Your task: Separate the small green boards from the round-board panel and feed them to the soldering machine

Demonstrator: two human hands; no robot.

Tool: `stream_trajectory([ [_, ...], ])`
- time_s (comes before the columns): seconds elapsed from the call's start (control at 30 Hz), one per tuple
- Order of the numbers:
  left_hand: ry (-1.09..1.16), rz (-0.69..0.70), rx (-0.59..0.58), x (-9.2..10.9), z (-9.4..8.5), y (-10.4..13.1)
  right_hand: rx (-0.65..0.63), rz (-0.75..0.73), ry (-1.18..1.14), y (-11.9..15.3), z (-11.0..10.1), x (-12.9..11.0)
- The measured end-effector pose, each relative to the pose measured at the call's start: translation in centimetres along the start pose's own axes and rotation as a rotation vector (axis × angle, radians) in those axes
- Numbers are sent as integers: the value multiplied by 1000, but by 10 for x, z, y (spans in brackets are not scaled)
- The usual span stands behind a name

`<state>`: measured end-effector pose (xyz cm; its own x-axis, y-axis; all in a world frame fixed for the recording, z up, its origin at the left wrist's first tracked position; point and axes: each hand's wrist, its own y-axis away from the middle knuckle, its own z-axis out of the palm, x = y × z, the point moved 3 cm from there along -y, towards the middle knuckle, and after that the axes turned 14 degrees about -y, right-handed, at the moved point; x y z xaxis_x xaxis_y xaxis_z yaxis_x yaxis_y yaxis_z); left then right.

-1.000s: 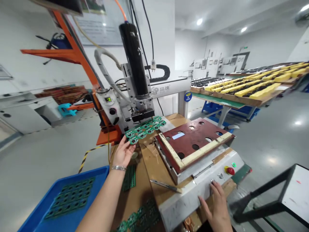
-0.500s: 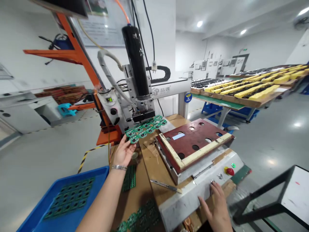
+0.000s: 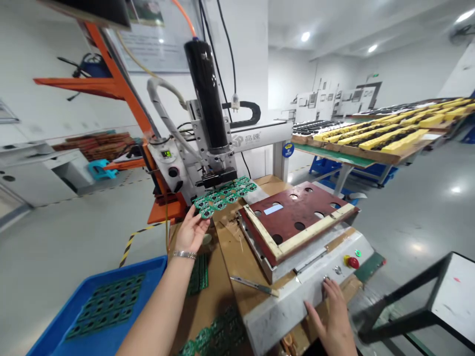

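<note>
My left hand (image 3: 191,235) pinches the near left corner of a green circuit board panel (image 3: 219,200), made up of joined round boards. The panel is held beneath the head of the black cylindrical machine (image 3: 208,99); its far end reaches over the metal bed. On the machine's pale front panel (image 3: 274,316) rests my right hand (image 3: 332,319), fingers apart, with a fingertip at a small silver button (image 3: 325,278). Between the hands lies a dark red fixture plate (image 3: 293,212) with round holes and a cream L-shaped edge.
A slim knife-like tool (image 3: 256,286) lies before the fixture. More green boards (image 3: 218,331) sit on the brown table, others (image 3: 107,306) inside a blue bin (image 3: 92,271). A red button (image 3: 352,262) stands at the right, beyond it a white-topped stool (image 3: 454,296).
The machine's head has shifted slightly to the left over the panel. Both hands stay in nearly the same place.
</note>
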<state>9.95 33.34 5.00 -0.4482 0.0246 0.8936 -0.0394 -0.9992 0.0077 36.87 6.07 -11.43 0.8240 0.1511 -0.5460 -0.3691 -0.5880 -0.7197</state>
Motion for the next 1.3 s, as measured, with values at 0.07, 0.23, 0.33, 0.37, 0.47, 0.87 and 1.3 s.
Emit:
stream_trajectory([
  [0.07, 0, -3, 1, 0, 1, -1, -2, 1, 0, 0, 0, 0],
  [0.23, 1, -5, 12, 0, 0, -2, -5, 7, -4, 0, 0, 1],
  [0.33, -3, -7, 15, 0, -2, -2, -4, 10, -7, 0, 0, 1],
  [0.37, -6, -8, 16, 0, -3, -1, -3, 10, -7, 0, 0, 0],
  [0.47, -13, -9, 15, 1, -6, 0, -2, 7, -3, 0, -1, 0],
  [0.87, -48, 23, -9, 0, -11, 3, -8, 22, -3, 1, 0, 2],
  [1.3, -62, 16, 1, -2, -17, 5, -10, 45, -25, 3, 2, 3],
])
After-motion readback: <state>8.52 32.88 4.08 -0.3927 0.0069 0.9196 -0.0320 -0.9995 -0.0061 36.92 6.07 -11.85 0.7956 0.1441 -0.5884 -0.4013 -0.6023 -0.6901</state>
